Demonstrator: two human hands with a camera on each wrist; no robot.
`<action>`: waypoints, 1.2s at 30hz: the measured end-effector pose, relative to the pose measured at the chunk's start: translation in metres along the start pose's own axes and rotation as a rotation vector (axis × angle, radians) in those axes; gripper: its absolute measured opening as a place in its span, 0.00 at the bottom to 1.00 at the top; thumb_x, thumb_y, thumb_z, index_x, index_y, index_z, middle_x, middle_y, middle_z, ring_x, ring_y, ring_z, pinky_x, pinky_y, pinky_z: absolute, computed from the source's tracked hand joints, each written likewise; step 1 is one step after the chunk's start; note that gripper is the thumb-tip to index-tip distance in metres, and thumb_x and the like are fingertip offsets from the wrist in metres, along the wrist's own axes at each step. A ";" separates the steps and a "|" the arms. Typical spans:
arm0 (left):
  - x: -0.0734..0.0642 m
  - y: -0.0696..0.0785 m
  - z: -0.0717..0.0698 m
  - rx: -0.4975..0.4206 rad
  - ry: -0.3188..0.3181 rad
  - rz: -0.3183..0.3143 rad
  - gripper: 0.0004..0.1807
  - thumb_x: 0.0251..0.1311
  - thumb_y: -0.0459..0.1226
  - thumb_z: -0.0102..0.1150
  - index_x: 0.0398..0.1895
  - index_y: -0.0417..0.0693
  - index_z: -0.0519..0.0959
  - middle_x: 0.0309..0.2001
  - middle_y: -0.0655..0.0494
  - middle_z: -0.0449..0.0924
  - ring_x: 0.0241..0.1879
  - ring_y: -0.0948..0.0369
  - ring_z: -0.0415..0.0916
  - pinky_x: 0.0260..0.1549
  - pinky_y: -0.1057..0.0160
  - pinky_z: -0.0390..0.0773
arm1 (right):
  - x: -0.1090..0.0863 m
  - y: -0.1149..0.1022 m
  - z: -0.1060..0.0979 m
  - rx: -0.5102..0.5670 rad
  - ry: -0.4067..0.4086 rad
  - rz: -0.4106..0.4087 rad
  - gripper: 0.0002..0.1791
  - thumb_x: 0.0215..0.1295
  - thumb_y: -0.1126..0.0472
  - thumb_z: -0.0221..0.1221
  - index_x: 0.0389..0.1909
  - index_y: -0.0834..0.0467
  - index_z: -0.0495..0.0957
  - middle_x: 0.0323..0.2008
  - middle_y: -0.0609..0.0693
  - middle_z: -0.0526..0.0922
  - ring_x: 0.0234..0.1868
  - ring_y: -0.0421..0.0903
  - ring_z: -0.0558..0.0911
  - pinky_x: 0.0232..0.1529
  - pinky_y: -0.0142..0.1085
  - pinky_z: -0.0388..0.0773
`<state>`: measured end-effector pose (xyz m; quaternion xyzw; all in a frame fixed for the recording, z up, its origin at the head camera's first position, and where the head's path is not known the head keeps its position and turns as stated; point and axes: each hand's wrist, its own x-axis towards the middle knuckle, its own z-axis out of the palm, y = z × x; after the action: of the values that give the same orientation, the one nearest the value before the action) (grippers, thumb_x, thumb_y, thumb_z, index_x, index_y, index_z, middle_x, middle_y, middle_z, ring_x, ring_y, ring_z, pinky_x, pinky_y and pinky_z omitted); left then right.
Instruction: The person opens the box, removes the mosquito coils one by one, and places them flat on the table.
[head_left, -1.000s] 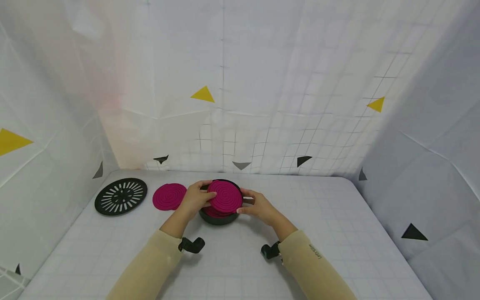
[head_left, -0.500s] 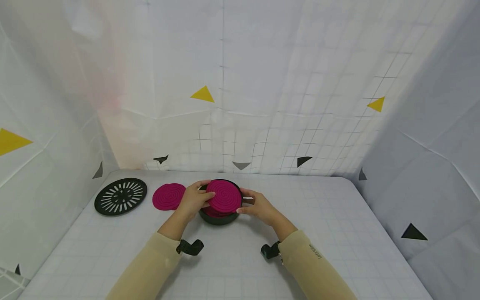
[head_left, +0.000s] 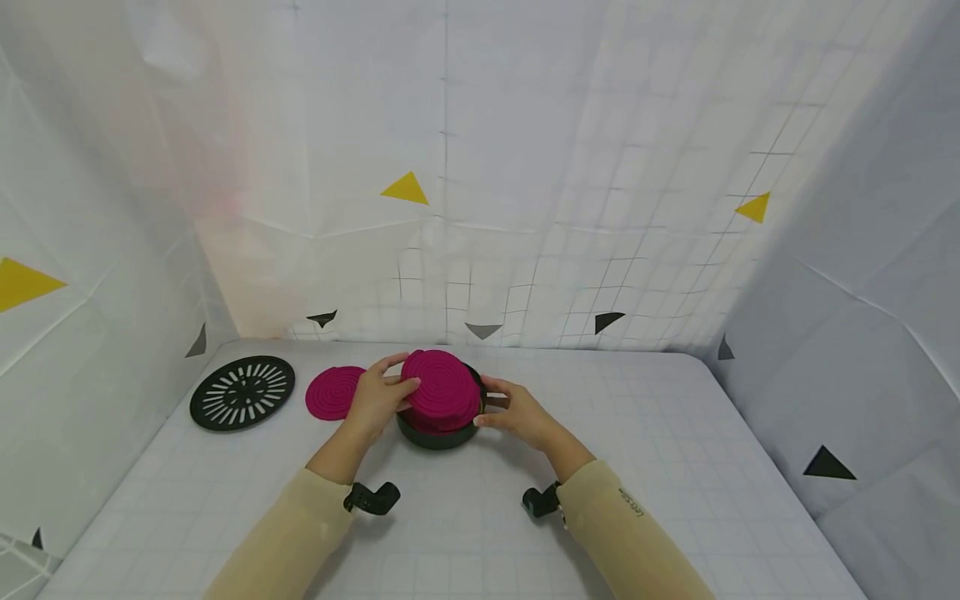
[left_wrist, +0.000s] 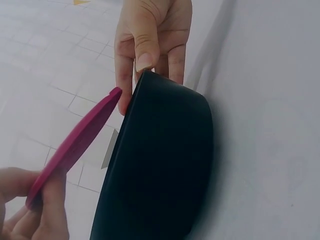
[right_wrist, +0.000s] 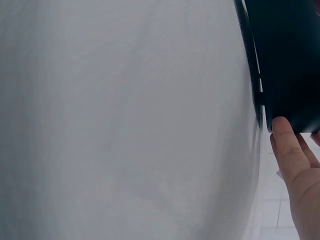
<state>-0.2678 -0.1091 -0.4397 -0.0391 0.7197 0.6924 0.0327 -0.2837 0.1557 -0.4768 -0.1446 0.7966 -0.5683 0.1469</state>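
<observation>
My left hand [head_left: 377,397] pinches the edge of a round magenta coaster [head_left: 442,385] with raised rings. The coaster overlaps the mouth of a dark round bowl [head_left: 437,440], and more magenta shows below it there. Seen from the left wrist, the coaster [left_wrist: 75,137] tilts away from the bowl's rim, gripped between thumb and fingers at its lower end. My right hand [head_left: 522,414] holds the bowl's right side, thumb at the near side and fingers farther back. In the right wrist view a fingertip presses the dark bowl wall [right_wrist: 287,65].
Another magenta coaster [head_left: 330,394] lies on the white table [head_left: 637,483], left of the bowl and partly behind my left hand. Farther left is a black slotted disc [head_left: 242,393]. White sheets with yellow and black triangles enclose the back and sides.
My left hand has moved slightly left, drawing the coaster left and up so that it tilts over the bowl. The right hand and the bowl stay in place.
</observation>
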 end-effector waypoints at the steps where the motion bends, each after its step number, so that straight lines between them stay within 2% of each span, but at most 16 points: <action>1: -0.001 0.001 0.000 -0.003 0.007 0.002 0.33 0.63 0.31 0.66 0.71 0.48 0.68 0.55 0.37 0.81 0.41 0.58 0.86 0.39 0.60 0.85 | 0.000 0.000 0.000 0.001 -0.001 0.001 0.45 0.57 0.66 0.72 0.75 0.59 0.62 0.71 0.56 0.68 0.68 0.57 0.72 0.62 0.47 0.75; 9: -0.009 0.005 -0.007 -0.048 0.047 0.014 0.33 0.63 0.31 0.66 0.71 0.48 0.68 0.53 0.37 0.81 0.37 0.62 0.85 0.36 0.66 0.84 | 0.000 -0.001 0.000 0.006 -0.016 -0.010 0.44 0.58 0.67 0.71 0.75 0.60 0.61 0.72 0.58 0.67 0.69 0.58 0.71 0.62 0.47 0.74; 18: -0.020 0.002 -0.019 -0.091 0.073 0.013 0.32 0.63 0.31 0.66 0.71 0.52 0.70 0.48 0.43 0.82 0.36 0.64 0.84 0.37 0.63 0.85 | -0.002 -0.003 -0.001 0.022 -0.051 -0.014 0.46 0.60 0.68 0.69 0.76 0.65 0.57 0.73 0.63 0.63 0.70 0.62 0.67 0.63 0.49 0.73; 22: -0.024 0.000 -0.026 -0.110 0.070 0.021 0.32 0.64 0.31 0.65 0.72 0.50 0.69 0.49 0.42 0.81 0.37 0.64 0.85 0.39 0.62 0.85 | -0.003 -0.007 -0.002 0.020 -0.061 -0.013 0.45 0.60 0.69 0.69 0.76 0.66 0.56 0.72 0.64 0.64 0.70 0.63 0.68 0.63 0.50 0.73; 28: -0.033 -0.003 -0.042 -0.142 0.059 0.015 0.33 0.65 0.30 0.63 0.73 0.48 0.66 0.55 0.41 0.78 0.40 0.65 0.84 0.41 0.63 0.84 | -0.003 -0.003 0.000 0.008 -0.040 -0.027 0.46 0.60 0.67 0.70 0.76 0.64 0.57 0.72 0.63 0.64 0.70 0.62 0.68 0.63 0.49 0.73; 36: -0.043 -0.008 -0.072 -0.150 0.058 -0.001 0.35 0.67 0.33 0.63 0.75 0.46 0.62 0.48 0.54 0.82 0.40 0.68 0.83 0.41 0.67 0.83 | -0.002 -0.002 0.001 0.018 -0.017 -0.027 0.44 0.59 0.68 0.70 0.75 0.63 0.60 0.71 0.61 0.67 0.69 0.60 0.70 0.62 0.46 0.74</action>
<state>-0.2233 -0.1810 -0.4409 -0.0617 0.6664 0.7430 0.0093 -0.2813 0.1553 -0.4749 -0.1587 0.7883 -0.5760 0.1472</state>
